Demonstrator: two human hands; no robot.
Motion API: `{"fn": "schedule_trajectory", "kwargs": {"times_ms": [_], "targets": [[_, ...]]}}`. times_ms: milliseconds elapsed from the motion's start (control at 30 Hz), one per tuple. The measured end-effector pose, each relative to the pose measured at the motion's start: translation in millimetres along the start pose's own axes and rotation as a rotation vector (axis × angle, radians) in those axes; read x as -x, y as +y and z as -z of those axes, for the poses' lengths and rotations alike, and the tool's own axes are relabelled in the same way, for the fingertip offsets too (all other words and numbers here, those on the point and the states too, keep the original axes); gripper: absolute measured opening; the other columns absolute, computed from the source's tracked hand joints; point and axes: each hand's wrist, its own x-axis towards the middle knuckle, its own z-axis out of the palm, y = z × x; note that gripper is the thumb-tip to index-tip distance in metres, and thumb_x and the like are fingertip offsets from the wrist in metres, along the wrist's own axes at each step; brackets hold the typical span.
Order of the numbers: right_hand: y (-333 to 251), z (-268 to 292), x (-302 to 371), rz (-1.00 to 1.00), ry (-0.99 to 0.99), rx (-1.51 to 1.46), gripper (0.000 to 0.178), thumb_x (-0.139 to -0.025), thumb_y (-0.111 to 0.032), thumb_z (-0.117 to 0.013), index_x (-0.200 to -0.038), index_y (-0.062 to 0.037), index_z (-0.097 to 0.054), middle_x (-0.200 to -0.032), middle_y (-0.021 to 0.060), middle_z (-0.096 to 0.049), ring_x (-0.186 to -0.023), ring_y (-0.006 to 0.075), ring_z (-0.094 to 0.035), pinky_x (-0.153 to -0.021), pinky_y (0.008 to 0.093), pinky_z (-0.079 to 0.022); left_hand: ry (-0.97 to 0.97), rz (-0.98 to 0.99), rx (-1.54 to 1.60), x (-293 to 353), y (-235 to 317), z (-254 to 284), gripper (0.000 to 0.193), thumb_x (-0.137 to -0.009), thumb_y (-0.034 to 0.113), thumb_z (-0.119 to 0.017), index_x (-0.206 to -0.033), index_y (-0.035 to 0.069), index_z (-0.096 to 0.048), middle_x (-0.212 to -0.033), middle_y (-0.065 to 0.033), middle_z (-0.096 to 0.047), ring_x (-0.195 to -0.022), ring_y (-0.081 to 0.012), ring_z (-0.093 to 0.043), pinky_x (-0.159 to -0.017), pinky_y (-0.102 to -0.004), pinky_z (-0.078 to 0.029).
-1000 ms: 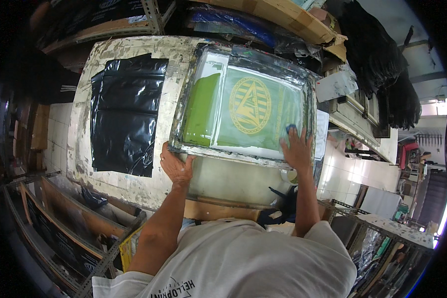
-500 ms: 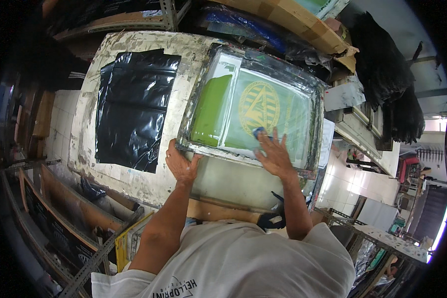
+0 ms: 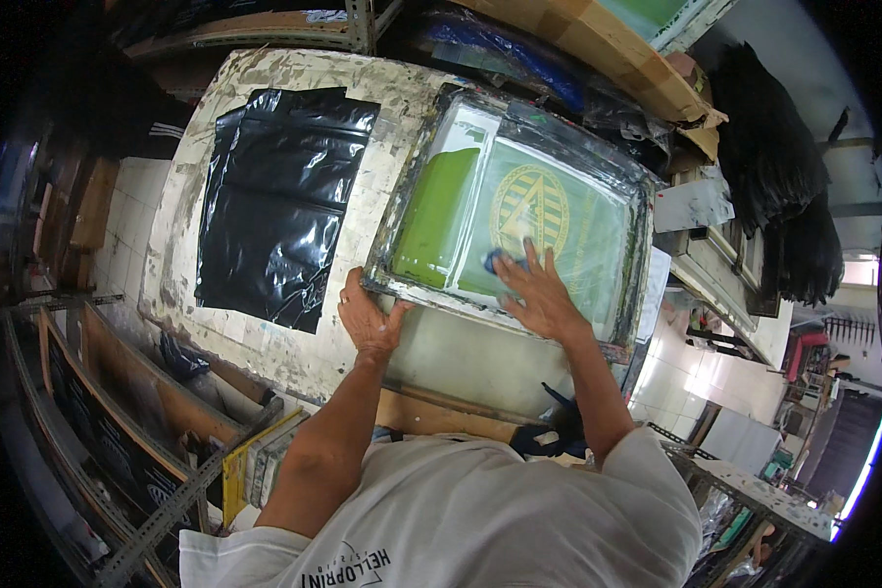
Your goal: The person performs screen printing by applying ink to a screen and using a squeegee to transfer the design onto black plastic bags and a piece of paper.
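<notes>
Nearest is the person's white short-sleeved shirt (image 3: pixel 519 500), with a light brown wooden strip (image 3: pixel 441 412) beyond it. Past the strip, a smooth pale panel (image 3: pixel 461 345) lies on the near side of a rectangular, paint-crusted screen frame (image 3: pixel 436 295).

The left hand (image 3: pixel 370 318) grasps that frame by its near left corner, thumb along the near edge and fingers round the left side; the rest of the frame extends right and far from this grip. The right hand (image 3: pixel 543 297) reaches over the near edge, fingers spread, holding a small blue cloth wad (image 3: pixel 500 262) down on the green mesh. The wad sits under the fingertips at the hand's left, so most of it shows left of the fingers; how tightly they clench it cannot be told.

Just beyond the fingertips is a round yellow emblem (image 3: pixel 529 204) on the mesh, and left of it a band of darker green ink (image 3: pixel 435 216). Left of the frame, apart from both hands, a glossy black plastic sheet (image 3: pixel 284 211) lies flat on the paint-stained whitish tabletop (image 3: pixel 392 147). Farthest, beyond the frame, is brown cardboard (image 3: pixel 588 47).
</notes>
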Motion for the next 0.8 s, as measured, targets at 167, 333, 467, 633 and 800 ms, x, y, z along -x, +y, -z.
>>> {"fn": "schedule_trajectory", "kwargs": {"times_ms": [167,333,467,633,800], "targets": [[3.0,-5.6,-12.4,-0.012,0.084,-0.023,0.068,-0.103,-0.052,-0.041,-0.157,-0.0108,-0.034,-0.163,0.0083,-0.034,-0.154,0.0417,-0.007,-0.123,0.0624,-0.001,-0.010,0.017,0.045,-0.5,1.3,-0.3,0.116,-0.063,0.077,-0.075,-0.140,-0.002,-0.041,-0.120,-0.0210,-0.058,-0.111,-0.0401,-0.052,-0.097,-0.0512,-0.038],[20.0,16.6,-103.4,-0.202,0.182,0.032,0.065,-0.105,-0.046,-0.039,-0.160,-0.0128,-0.028,-0.166,0.0073,-0.027,-0.154,0.0423,-0.005,-0.123,0.0612,-0.002,0.023,-0.031,-0.014,-0.2,0.1,-0.4,0.116,-0.062,0.071,-0.079,-0.142,-0.003,-0.038,-0.122,-0.0224,-0.057,-0.112,-0.0408,-0.052,-0.098,-0.0508,-0.038],[14.1,13.0,-75.7,-0.088,0.095,0.032,0.062,-0.105,-0.044,-0.041,-0.158,-0.0125,-0.033,-0.165,0.0062,-0.029,-0.154,0.0432,-0.005,-0.123,0.0623,-0.003,0.007,-0.016,-0.005,1.0,0.0,-1.5,0.113,-0.065,0.069,-0.079,-0.142,-0.003,-0.038,-0.123,-0.0226,-0.057,-0.112,-0.0409,-0.052,-0.098,-0.0506,-0.038],[29.5,-11.7,17.6,-0.040,0.067,0.061,0.062,-0.102,-0.043,-0.049,-0.155,-0.0106,-0.039,-0.160,0.0085,-0.038,-0.153,0.0443,-0.011,-0.121,0.0659,-0.008,0.011,-0.023,0.000,0.4,-1.9,-2.0,0.116,-0.065,0.075,-0.075,-0.141,-0.005,-0.039,-0.123,-0.0227,-0.057,-0.112,-0.0409,-0.052,-0.097,-0.0512,-0.039],[82.2,-7.6,1.1,-0.383,0.305,0.142,0.067,-0.102,-0.050,-0.047,-0.155,-0.0105,-0.039,-0.160,0.0100,-0.039,-0.153,0.0443,-0.013,-0.121,0.0648,-0.006,-0.024,-0.020,-0.009,-2.5,-2.1,-1.7,0.122,-0.061,0.083,-0.071,-0.141,-0.005,-0.040,-0.122,-0.0236,-0.057,-0.111,-0.0410,-0.052,-0.096,-0.0517,-0.040]]}}
